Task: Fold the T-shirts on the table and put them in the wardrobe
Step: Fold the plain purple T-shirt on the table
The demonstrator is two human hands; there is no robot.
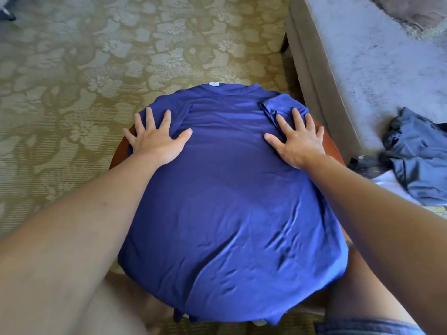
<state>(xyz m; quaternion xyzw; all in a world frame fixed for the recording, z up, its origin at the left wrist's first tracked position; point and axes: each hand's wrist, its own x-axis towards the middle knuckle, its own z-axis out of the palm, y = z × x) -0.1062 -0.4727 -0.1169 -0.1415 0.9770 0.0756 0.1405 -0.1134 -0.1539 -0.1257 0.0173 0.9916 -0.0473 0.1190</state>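
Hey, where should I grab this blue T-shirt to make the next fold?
Probably the sleeve under your left hand, pinched at its outer edge from the left. It lies spread flat out to the table rim, while the other sleeve looks already turned in over the body.

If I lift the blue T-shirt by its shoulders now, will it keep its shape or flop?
Likely floppy: the blue T-shirt drapes over the table rim and creases near the hem. Probably light and slick, judging by its thin sheen. The sleeve folded in beside the right hand may fall open.
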